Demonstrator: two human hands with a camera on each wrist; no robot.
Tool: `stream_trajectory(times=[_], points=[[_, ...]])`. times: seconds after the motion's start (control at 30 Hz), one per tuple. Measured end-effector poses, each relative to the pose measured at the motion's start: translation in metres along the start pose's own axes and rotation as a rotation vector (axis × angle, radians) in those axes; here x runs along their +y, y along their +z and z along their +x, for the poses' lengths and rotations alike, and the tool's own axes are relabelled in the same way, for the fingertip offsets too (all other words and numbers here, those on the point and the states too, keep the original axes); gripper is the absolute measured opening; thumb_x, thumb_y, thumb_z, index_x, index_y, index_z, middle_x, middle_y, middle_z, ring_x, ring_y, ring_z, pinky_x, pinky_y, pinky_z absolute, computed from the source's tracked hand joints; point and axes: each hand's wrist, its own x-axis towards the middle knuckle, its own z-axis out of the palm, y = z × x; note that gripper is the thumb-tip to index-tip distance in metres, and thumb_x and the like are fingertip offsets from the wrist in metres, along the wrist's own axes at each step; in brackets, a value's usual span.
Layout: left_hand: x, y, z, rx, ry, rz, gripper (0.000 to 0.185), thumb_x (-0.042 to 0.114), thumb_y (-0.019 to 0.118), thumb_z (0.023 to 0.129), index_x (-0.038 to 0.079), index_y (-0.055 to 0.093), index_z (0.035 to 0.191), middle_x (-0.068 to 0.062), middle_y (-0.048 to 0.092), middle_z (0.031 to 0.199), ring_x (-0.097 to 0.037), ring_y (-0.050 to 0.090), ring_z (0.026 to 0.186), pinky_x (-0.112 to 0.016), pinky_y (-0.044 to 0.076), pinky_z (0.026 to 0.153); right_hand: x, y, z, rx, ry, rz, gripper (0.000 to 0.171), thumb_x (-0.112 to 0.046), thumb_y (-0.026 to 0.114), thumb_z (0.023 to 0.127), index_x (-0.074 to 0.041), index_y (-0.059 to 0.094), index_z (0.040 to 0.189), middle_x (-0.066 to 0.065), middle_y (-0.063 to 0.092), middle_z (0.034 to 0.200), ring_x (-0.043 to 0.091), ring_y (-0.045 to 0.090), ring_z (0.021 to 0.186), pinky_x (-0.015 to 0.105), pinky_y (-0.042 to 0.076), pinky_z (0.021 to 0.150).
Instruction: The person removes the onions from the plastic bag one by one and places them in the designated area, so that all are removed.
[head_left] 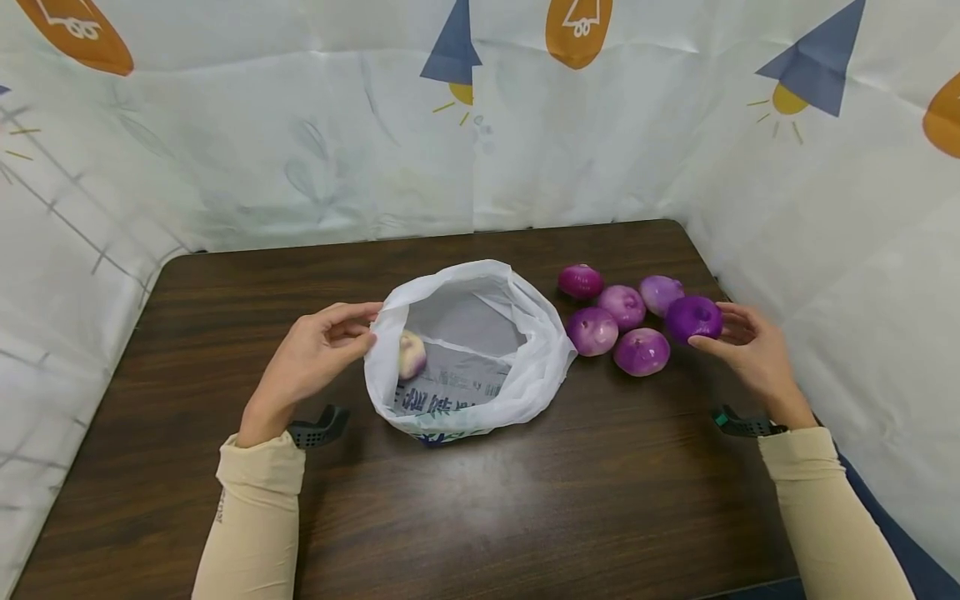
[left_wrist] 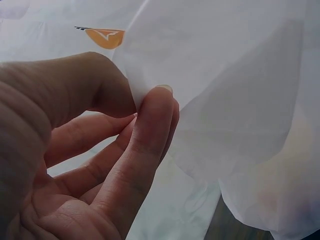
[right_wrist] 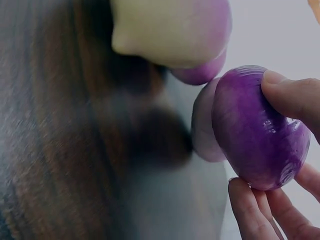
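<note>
While your left hand [head_left: 318, 354] pinches the bag [head_left: 480, 392] rim open, your right hand [head_left: 738, 346] grips an onion [head_left: 693, 318] just right of it. Loosen that pinch and the rim may sag, blocking the onion.

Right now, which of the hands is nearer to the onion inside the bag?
Left. The left hand pinches the bag rim, right beside the onion inside. The right hand is across the table, past the bag, gripping a purple onion.

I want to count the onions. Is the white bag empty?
No, the head view shows one pale onion lying inside the white bag, whose rim the left hand pinches.
</note>
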Motion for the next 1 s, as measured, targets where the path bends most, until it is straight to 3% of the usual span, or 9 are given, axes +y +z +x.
stream_trajectory(times=[0.13,0.27,0.53,0.7,0.8,1.0], points=[[-0.001,0.0,0.001,-0.003,0.0,0.007,0.041,0.012,0.069,0.098,0.005,0.065,0.139,-0.018,0.068,0.131,-0.005,0.072,0.102,-0.008,0.054,0.083,0.004,0.0,-0.001,-0.013,-0.001,-0.019,0.076,-0.039,0.079,0.091,-0.013,0.045,0.154,0.009,0.057,0.141,-0.01,0.053,0.103,0.004,0.046,0.078],[-0.001,0.0,0.001,-0.004,-0.007,0.012,0.041,0.012,0.069,0.098,0.005,0.065,0.139,-0.017,0.068,0.13,-0.006,0.072,0.103,-0.008,0.054,0.083,0.007,0.002,0.0,-0.03,0.011,-0.042,0.078,-0.042,0.08,0.09,-0.016,0.046,0.154,0.013,0.057,0.143,-0.006,0.052,0.105,0.006,0.046,0.078],[-0.002,0.0,0.002,-0.004,-0.014,0.009,0.041,0.01,0.069,0.098,0.004,0.065,0.139,-0.018,0.068,0.129,0.002,0.07,0.099,-0.007,0.054,0.083,0.013,0.008,0.003,-0.119,0.054,-0.069,0.081,-0.049,0.075,0.093,-0.016,0.04,0.159,0.021,0.051,0.153,0.027,0.051,0.127,0.015,0.045,0.082],[-0.002,0.001,0.002,-0.003,-0.022,0.014,0.041,0.011,0.069,0.098,0.005,0.065,0.138,-0.018,0.068,0.129,0.0,0.07,0.1,-0.007,0.054,0.083,0.014,0.009,0.006,-0.161,0.066,-0.073,0.084,-0.05,0.071,0.095,-0.017,0.034,0.162,0.023,0.047,0.157,0.036,0.051,0.134,0.018,0.044,0.085],[-0.002,0.0,0.002,-0.003,-0.028,0.022,0.041,0.011,0.07,0.098,0.005,0.065,0.139,-0.018,0.068,0.129,0.002,0.07,0.099,-0.007,0.054,0.082,0.016,0.008,0.006,-0.161,0.053,-0.067,0.083,-0.047,0.071,0.096,-0.016,0.033,0.162,0.023,0.047,0.157,0.031,0.054,0.131,0.011,0.044,0.082],[-0.001,0.0,0.002,-0.004,-0.025,0.023,0.042,0.01,0.07,0.098,0.005,0.065,0.139,-0.018,0.068,0.129,0.008,0.068,0.097,-0.007,0.054,0.082,0.02,0.002,0.006,-0.15,0.051,-0.041,0.08,-0.043,0.072,0.097,-0.015,0.035,0.161,0.021,0.047,0.155,-0.007,0.05,0.111,0.004,0.044,0.079]])
